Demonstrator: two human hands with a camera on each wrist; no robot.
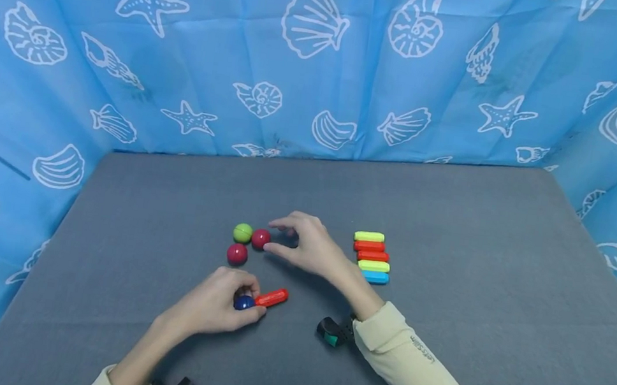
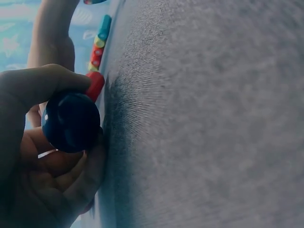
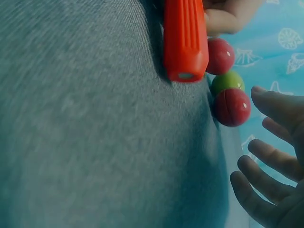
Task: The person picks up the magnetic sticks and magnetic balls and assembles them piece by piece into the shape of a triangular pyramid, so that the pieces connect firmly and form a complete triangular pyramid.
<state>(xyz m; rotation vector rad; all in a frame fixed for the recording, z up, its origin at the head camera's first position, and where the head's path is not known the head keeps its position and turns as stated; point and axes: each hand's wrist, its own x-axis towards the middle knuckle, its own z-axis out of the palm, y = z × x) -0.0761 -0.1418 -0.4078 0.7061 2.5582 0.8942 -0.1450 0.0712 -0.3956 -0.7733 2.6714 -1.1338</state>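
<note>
My left hand point(image 1: 220, 300) curls its fingers and thumb round a shiny blue ball point(image 2: 71, 122), low over the grey cloth. A short red ribbed stick point(image 1: 272, 297) lies against that ball, pointing away to the right, its flat end showing in the right wrist view. Farther back, my right hand point(image 1: 305, 243) is held with fingers spread and nothing between them. Just left of its fingertips sits a red ball point(image 1: 260, 238), with a green ball point(image 1: 242, 232) beside it and a second red ball point(image 1: 237, 254) nearer the front.
Right of the right hand, a row of several short sticks lies side by side: yellow point(image 1: 369, 236), red point(image 1: 372, 256) and blue point(image 1: 375, 278). The grey tabletop point(image 1: 478, 271) ends at a blue curtain point(image 1: 356, 83) with white shells. Black wrist cameras point(image 1: 330, 332) sit under both forearms.
</note>
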